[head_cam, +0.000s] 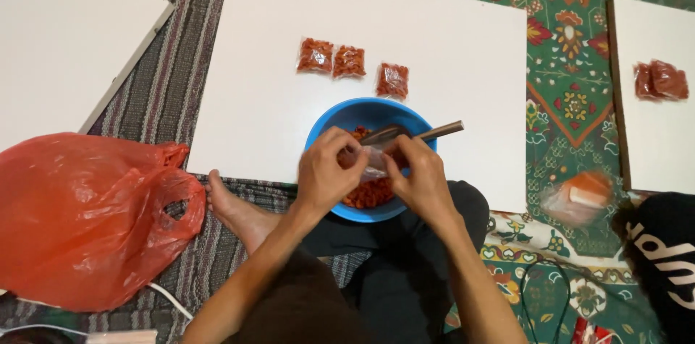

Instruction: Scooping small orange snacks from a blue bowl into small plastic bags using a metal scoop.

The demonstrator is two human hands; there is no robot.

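Legs: the person is sitting on the floor in dark trousers, one bare foot (230, 203) poking out to the left.
Red bag: one big red plastic bag (79, 221) is lying crumpled on the striped mat (174, 91), well left of the hands, a white cable running under it.
Left hand: the left hand (326, 174) is pinching, fingers curled, the top edge of a small clear pouch (371, 163).
Right hand: the right hand (420, 177) is gripping the same pouch from the other side, fingers bent in tight.
Pouch: one, being held between both hands just above the bowl; how full it is I cannot tell.
Bowl: one blue bowl (376, 114) is sitting at the near edge of the middle board, partly over the lap, holding orange-red snack pieces (369, 193).
Spoon: one metal spoon (427, 132) is resting in the bowl, its handle sticking out over the right rim.
Filled packets: three (349, 62) are lying in a row on the board just beyond the bowl.
Boards: three white boards; the middle one (463, 54) is offering bare room left, right and beyond the packets.
Right board: two more reddish packets (660, 81) are lying there, well apart.
Rug: a green patterned rug (572, 98) is showing between the boards.
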